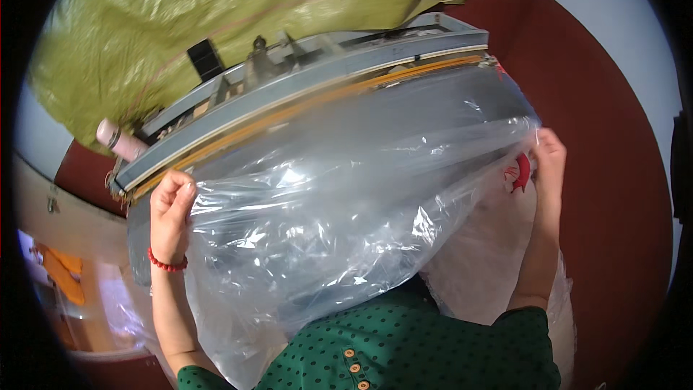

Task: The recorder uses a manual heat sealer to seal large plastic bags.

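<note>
A wide sheet of clear plastic film [325, 224] is stretched between my two hands, shiny and creased, hanging down toward my lap. My left hand [171, 209], with a red bead bracelet [167, 263] at the wrist, pinches the film's left corner. At the other side my right hand [548, 155] is closed on the film's right upper corner. Beyond the film lies a long grey-blue machine [317, 68] with an orange strip [310, 109] along its near edge. Through the film a dark grey surface shows, blurred.
Yellow-green woven sheeting [216, 0] hangs behind the machine. A black phone-like slab [206, 60] leans on the machine's back, and a pink bottle [119, 140] stands at its left end. More pale plastic [484, 253] hangs by my right arm. The floor [606, 173] is dark red.
</note>
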A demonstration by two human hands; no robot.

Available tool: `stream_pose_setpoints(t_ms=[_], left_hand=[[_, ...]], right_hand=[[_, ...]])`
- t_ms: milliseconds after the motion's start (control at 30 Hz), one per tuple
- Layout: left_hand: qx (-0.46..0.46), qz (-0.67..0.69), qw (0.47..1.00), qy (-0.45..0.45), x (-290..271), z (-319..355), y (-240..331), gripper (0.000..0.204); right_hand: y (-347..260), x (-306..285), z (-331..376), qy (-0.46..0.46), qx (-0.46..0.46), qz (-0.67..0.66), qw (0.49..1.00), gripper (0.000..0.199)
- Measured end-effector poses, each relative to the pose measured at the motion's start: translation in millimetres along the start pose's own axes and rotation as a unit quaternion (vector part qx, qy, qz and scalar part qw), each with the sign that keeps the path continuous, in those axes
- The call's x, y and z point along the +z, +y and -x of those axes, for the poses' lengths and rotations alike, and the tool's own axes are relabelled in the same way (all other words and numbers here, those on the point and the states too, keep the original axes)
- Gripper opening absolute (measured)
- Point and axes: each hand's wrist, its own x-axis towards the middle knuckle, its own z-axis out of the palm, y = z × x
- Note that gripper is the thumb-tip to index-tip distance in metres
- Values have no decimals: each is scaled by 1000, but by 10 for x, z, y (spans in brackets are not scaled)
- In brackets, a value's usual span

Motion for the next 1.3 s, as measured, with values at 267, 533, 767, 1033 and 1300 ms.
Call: stream_pose_setpoints(t_ms=[267, 533, 767, 1033, 1300], left_hand=[[-144, -71, 987, -22, 696, -593, -1190, 14], [-174, -17, 984, -34, 736, -471, -1397, 12], [-166, -33, 984, -54, 766, -476, -1364, 10], [-157, -29, 986, -39, 844, -492, -1401, 12], [-177, 79, 980, -45, 765, -380, -1295, 8]], right_hand=[[1260, -204, -701, 1, -170, 284, 944, 17], [1374, -322, -283, -45, 121, 272, 954, 16], [831, -308, -264, -204, 212, 384, 875, 16], [1484, 676, -1335, 7, -108, 276, 955, 23], [1495, 1266, -1403, 135, -24, 411, 901, 16]])
